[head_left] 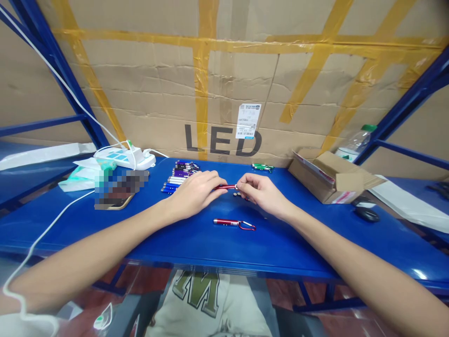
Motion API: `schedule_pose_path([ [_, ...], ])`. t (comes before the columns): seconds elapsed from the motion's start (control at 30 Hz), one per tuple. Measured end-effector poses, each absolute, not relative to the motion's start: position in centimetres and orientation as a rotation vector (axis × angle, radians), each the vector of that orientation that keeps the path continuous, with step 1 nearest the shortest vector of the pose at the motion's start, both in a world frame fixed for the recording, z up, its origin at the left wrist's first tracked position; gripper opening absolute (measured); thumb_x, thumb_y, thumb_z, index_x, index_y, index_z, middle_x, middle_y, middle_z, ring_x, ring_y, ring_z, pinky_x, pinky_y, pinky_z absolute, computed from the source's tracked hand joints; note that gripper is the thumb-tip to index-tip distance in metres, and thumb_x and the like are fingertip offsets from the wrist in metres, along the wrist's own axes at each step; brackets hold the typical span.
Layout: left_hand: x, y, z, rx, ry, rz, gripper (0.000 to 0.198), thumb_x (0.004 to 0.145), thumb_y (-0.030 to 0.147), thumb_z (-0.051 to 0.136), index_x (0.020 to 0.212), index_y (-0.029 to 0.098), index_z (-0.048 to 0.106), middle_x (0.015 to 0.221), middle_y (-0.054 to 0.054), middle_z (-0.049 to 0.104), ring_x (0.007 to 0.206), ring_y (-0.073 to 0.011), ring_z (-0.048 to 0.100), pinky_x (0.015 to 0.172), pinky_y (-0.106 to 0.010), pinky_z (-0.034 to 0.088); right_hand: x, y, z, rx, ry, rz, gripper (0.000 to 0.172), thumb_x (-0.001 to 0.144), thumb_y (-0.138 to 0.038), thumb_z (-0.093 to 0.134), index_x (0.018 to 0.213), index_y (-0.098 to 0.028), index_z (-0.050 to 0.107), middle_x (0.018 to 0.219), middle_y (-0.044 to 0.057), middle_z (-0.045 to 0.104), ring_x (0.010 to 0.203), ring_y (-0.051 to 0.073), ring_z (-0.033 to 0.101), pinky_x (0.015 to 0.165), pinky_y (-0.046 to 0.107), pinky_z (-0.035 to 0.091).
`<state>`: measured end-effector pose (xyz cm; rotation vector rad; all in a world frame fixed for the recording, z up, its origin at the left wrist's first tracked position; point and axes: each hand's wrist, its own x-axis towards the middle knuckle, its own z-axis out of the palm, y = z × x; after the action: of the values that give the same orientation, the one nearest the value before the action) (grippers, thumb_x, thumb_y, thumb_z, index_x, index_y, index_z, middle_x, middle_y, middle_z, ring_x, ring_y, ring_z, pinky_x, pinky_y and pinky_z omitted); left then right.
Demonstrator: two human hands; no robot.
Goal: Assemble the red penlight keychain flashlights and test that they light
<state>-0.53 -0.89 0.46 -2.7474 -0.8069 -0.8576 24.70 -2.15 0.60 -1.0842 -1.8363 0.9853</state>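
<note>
My left hand [196,191] is closed around a small red keychain flashlight [225,187], holding it level just above the blue table [196,238]. My right hand [261,192] pinches at the flashlight's open end; what its fingertips hold is too small to make out. Tiny dark round pieces [242,196] lie on the table under my right hand. A second red flashlight with a red carabiner [234,223] lies nearer to me. A pile of blue, purple and silver flashlights [179,177] sits behind my left hand. Green flashlights [263,166] lie at the back.
An open cardboard box [331,181] stands at the right, a plastic bottle [355,142] behind it, a black mouse [366,214] beside it. At left are a white power strip [122,157], a phone and packets. A taped cardboard wall marked LED closes the back.
</note>
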Motion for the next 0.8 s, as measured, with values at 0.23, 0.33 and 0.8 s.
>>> schedule_pose_path([
  [0.23, -0.6, -0.9, 0.5, -2.897, -0.926, -0.762, 0.030, 0.111, 0.040, 0.056, 0.110, 0.017, 0.076, 0.106, -0.009, 0.071, 0.100, -0.0247, 0.066, 0.092, -0.040, 0.052, 25.4, -1.4, -0.1, -1.247, -1.937, 0.631, 0.023, 0.101, -0.043, 0.059, 0.088, -0.024, 0.062, 0.074, -0.001, 0.068, 0.067, 0.019, 0.060, 0.065, 0.032, 0.043],
  [0.33, -0.7, -0.8, 0.3, -3.028, -0.924, -0.739, 0.031, 0.111, 0.042, 0.057, 0.114, 0.020, 0.078, 0.108, -0.008, 0.071, 0.103, -0.0244, 0.066, 0.092, -0.039, 0.052, 25.6, -1.4, -0.1, -1.348, -2.032, 0.418, 0.014, 0.102, -0.033, 0.055, 0.093, -0.024, 0.063, 0.081, 0.000, 0.073, 0.071, 0.020, 0.064, 0.068, 0.032, 0.042],
  [0.8, -0.6, -0.6, -0.8, -3.192, -0.855, -0.669, 0.023, 0.109, 0.041, 0.062, 0.113, 0.023, 0.075, 0.105, -0.005, 0.075, 0.105, -0.0238, 0.069, 0.102, -0.041, 0.053, 26.7, -1.0, -0.6, -1.702, -2.327, -0.078, 0.018, 0.111, -0.020, 0.044, 0.114, -0.021, 0.061, 0.118, 0.015, 0.073, 0.105, 0.030, 0.068, 0.080, 0.036, 0.045],
])
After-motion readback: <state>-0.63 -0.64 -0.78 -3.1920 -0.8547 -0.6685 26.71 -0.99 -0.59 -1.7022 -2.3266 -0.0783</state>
